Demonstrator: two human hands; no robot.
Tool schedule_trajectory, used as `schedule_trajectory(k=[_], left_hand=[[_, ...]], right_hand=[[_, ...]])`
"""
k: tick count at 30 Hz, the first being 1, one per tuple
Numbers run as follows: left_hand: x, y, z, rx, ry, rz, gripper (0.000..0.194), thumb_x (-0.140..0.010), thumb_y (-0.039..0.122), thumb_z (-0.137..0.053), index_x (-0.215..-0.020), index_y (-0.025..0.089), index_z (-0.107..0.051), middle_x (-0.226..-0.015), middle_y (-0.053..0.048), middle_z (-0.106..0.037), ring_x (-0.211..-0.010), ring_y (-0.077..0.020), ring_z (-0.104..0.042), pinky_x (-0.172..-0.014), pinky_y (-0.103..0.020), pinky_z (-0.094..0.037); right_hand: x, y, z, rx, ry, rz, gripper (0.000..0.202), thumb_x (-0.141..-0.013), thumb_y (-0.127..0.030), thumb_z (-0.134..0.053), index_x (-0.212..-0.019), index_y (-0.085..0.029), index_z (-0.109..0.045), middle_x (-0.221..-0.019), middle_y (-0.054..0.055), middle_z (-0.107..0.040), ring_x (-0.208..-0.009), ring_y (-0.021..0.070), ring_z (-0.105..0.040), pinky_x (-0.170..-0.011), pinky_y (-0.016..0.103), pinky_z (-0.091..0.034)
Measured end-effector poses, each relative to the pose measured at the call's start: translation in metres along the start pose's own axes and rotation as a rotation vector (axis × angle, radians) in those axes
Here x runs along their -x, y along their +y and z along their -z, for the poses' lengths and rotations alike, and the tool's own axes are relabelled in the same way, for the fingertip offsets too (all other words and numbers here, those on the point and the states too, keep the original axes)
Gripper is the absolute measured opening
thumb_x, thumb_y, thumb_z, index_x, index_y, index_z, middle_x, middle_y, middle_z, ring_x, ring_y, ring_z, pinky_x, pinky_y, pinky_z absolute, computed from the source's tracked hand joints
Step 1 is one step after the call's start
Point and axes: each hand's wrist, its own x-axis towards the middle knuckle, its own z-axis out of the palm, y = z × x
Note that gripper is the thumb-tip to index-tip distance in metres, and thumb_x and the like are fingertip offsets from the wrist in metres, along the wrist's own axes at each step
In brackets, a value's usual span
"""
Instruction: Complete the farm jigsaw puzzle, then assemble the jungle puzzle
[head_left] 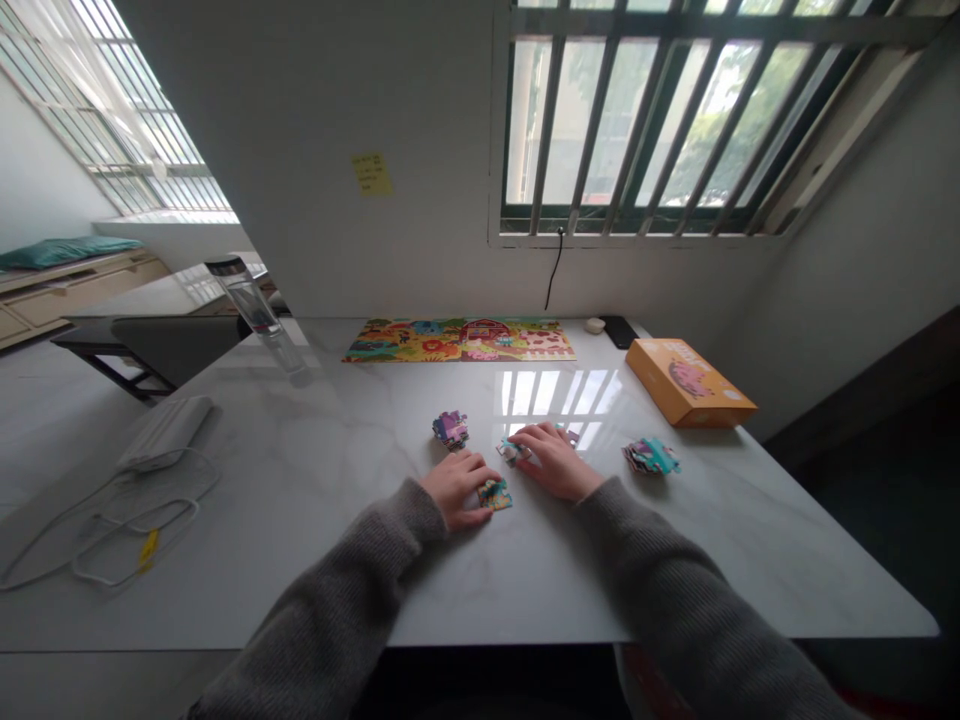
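Note:
My left hand (456,490) rests on the table with thumb and fingers closed about the edges of a green and orange jigsaw puzzle piece (496,495). To its right, my right hand (556,462) bends its fingers onto a pale puzzle piece (513,452); its fingertips partly cover that piece. Another puzzle piece (573,438) pokes out behind the right hand. A small pile of purple and pink puzzle pieces (451,429) lies just beyond the left hand. Further right is a second pile, with turquoise puzzle pieces (654,457) on top.
Along the wall lies a long colourful farm-animal picture (461,340). An orange box (686,382) stands at the right edge, near a black phone (619,332) and a small white object (594,326). At left are a clear bottle (247,295), a white device (166,433) and its cable (180,508).

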Motion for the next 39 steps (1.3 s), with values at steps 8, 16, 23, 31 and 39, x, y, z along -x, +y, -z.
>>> schedule_trajectory(k=[8, 16, 23, 31, 39], left_hand=[[0.000, 0.008, -0.001, -0.035, -0.050, 0.050, 0.059, -0.070, 0.052, -0.080, -0.118, 0.022, -0.063, -0.095, -0.005, -0.064, -0.090, -0.0249, -0.057, -0.078, -0.035, -0.042], [-0.002, 0.022, 0.011, -0.113, -0.075, 0.222, 0.062, -0.063, 0.069, -0.079, -0.096, 0.020, -0.061, -0.086, -0.004, -0.065, -0.087, -0.0265, -0.059, -0.079, -0.036, -0.038], [0.009, 0.009, 0.015, 0.006, -0.116, 0.188, 0.048, -0.064, 0.045, -0.085, -0.102, 0.024, -0.065, -0.084, 0.001, -0.063, -0.083, -0.0214, -0.056, -0.070, -0.030, -0.032], [0.005, 0.011, 0.010, 0.112, -0.078, 0.087, 0.049, -0.069, 0.057, -0.081, -0.098, 0.021, -0.063, -0.077, 0.001, -0.061, -0.075, -0.0183, -0.054, -0.071, -0.030, -0.035], [0.008, 0.006, 0.027, -0.119, 0.615, 0.150, 0.008, -0.089, 0.022, -0.057, -0.094, 0.022, -0.063, -0.084, -0.005, -0.062, -0.087, -0.0235, -0.056, -0.081, -0.037, -0.042]], right_hand=[[0.001, -0.007, 0.004, -0.019, 0.050, 0.003, 0.027, -0.093, -0.020, -0.056, -0.119, -0.022, -0.066, -0.107, 0.009, -0.066, -0.103, 0.0259, -0.053, -0.091, 0.041, -0.039], [0.024, -0.046, 0.004, -0.182, 0.013, 0.082, 0.019, -0.093, -0.011, -0.052, -0.102, -0.022, -0.065, -0.095, 0.005, -0.066, -0.093, 0.0214, -0.057, -0.085, 0.035, -0.042], [0.041, -0.065, 0.004, -0.162, -0.054, 0.086, 0.021, -0.092, -0.025, -0.064, -0.113, -0.022, -0.063, -0.109, 0.007, -0.066, -0.103, 0.0235, -0.056, -0.092, 0.038, -0.043], [0.050, -0.061, 0.011, -0.175, -0.177, 0.140, 0.035, -0.088, -0.034, -0.072, -0.120, -0.025, -0.061, -0.116, 0.006, -0.066, -0.108, 0.0237, -0.055, -0.094, 0.039, -0.042], [0.087, -0.031, 0.039, -0.249, -0.200, 0.139, 0.018, -0.091, -0.028, -0.068, -0.108, -0.025, -0.066, -0.116, 0.004, -0.067, -0.109, 0.0223, -0.055, -0.098, 0.040, -0.043]])
